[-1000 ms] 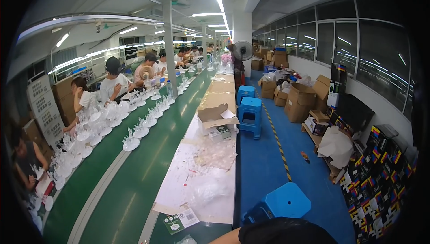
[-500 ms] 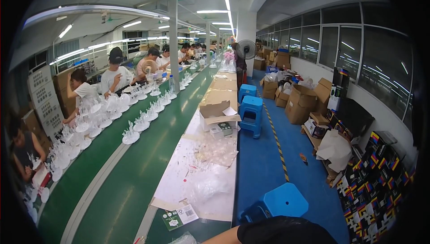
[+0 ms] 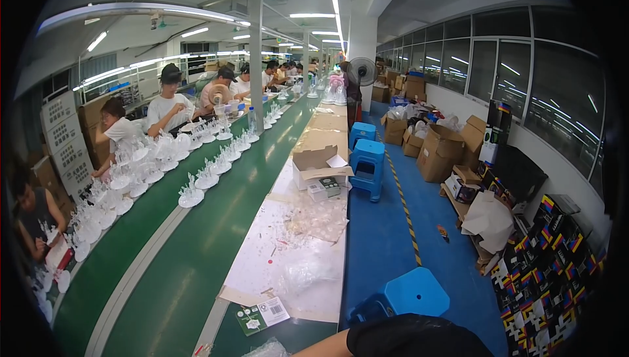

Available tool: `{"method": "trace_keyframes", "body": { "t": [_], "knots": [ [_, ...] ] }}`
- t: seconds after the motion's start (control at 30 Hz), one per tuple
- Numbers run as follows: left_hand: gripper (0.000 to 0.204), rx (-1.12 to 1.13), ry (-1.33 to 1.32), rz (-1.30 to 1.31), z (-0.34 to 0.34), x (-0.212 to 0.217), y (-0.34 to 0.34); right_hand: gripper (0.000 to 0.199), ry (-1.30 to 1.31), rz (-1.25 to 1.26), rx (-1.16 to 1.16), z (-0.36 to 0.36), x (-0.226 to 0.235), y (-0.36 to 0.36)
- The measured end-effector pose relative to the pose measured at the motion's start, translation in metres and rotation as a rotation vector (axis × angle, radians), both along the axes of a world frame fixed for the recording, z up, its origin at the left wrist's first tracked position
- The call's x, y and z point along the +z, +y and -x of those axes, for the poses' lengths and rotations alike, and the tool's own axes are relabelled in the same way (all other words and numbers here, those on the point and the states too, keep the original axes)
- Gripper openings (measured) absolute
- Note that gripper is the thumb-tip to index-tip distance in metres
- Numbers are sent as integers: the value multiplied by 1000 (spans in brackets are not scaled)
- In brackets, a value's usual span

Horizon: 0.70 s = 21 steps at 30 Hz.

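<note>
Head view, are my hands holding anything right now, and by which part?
It cannot be told: neither hand is in view. Only a forearm with a black sleeve shows at the lower edge, above the workbench with clear plastic bags.

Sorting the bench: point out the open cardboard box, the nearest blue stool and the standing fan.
open cardboard box (image 3: 319, 162), head view, on its front wall.
nearest blue stool (image 3: 419, 289), head view, on its seat top.
standing fan (image 3: 362, 71), head view, on its round grille.
</note>
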State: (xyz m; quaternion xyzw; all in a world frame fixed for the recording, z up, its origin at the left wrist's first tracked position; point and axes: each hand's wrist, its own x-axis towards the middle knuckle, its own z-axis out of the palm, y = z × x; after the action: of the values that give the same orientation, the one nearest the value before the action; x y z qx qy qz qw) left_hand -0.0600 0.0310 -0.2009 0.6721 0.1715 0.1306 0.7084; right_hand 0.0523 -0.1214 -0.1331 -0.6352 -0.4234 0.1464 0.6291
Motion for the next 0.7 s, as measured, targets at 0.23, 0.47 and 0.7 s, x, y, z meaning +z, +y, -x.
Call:
{"method": "trace_keyframes", "body": {
  "t": [0.23,0.47,0.7],
  "knots": [
    [13,-14,-8,-118,0,10,-2,25,-36,31,-40,1,4,-3],
    [15,19,29,-106,-1,16,-5,26,-38,11,-38,0,3,-1],
    [15,-2,19,-109,1,3,2,24,-88,2,-16,-1,-1,-1]
  ]
}}
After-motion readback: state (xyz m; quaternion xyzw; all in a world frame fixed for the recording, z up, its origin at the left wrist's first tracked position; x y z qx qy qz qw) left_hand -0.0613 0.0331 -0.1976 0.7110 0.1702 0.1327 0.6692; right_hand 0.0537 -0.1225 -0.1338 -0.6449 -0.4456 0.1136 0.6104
